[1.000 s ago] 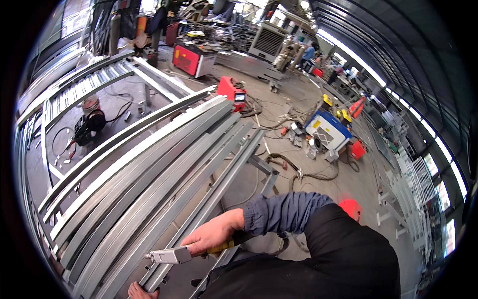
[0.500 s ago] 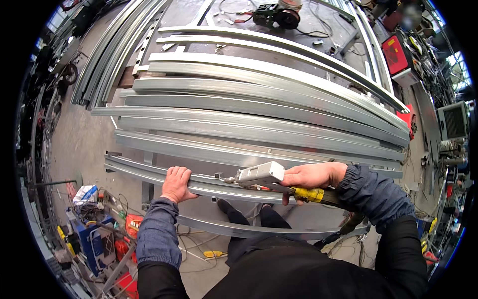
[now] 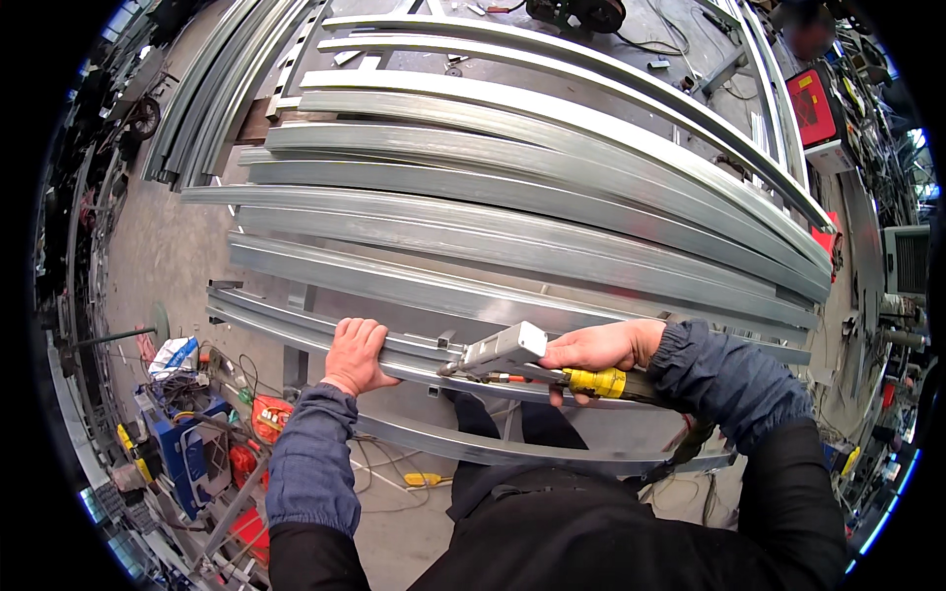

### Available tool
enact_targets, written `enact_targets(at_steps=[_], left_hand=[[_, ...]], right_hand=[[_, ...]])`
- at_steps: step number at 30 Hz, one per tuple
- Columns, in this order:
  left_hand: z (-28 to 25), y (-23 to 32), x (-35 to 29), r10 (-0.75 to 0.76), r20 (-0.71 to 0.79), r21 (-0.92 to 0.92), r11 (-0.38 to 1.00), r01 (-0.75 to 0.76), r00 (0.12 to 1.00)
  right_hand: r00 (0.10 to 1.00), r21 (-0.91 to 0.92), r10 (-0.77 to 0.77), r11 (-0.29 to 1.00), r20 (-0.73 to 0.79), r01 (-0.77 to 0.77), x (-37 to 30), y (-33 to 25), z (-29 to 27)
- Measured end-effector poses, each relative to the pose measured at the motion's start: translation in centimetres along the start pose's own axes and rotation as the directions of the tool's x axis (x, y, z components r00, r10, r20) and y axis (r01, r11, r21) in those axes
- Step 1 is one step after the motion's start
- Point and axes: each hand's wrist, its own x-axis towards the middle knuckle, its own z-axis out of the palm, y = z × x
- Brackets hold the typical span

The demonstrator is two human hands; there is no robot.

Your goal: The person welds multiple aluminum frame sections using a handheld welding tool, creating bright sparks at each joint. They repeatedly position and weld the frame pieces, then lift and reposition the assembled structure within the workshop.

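My left hand [image 3: 357,357] is closed over a long silvery metal channel [image 3: 286,328] that lies crosswise in front of me, fingers on the far side. Held in my right hand [image 3: 606,347] is a welding gun [image 3: 507,347] with a boxy grey-white head, a narrow nozzle and yellow wrapping behind the grip. Its nozzle points left and rests at or just above the channel, right of my left hand; whether it touches I cannot tell. A small square tube end [image 3: 443,344] shows at the channel's far edge, close to the nozzle.
Several galvanized profiles [image 3: 394,175] lie side by side beyond the channel. Another bar [image 3: 473,448] crosses nearer my body. More profiles [image 3: 212,98] are stacked at far left. A blue machine [image 3: 192,453] stands at lower left, a red case [image 3: 813,106] at far right. Cables trail over the floor.
My view has shifted slightly, so the far profiles sit higher in the picture. The gun's nozzle has moved toward the near side of the channel. Both hands keep their holds.
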Motion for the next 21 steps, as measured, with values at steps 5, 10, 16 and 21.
enact_targets(at_steps=[5,10,16,21], left_hand=[[0.0,0.0,-0.1,0.006,-0.016,-0.018,1.0,-0.007,1.0],[0.2,0.1,-0.2,0.004,-0.019,-0.017,1.0,-0.004,1.0],[0.2,0.2,-0.2,-0.001,-0.01,-0.013,1.0,0.001,1.0],[0.0,0.2,-0.1,0.003,0.0,-0.003,1.0,-0.003,1.0]], right_hand=[[0.999,0.021,-0.016,1.0,0.048,0.015,1.0,0.9,-1.3],[0.998,0.049,-0.01,0.999,0.058,0.007,1.3,1.3,-1.9],[0.999,0.036,0.019,0.999,0.046,-0.021,0.7,0.7,-1.6],[0.997,0.035,0.005,0.999,0.073,-0.008,1.1,1.2,-2.2]])
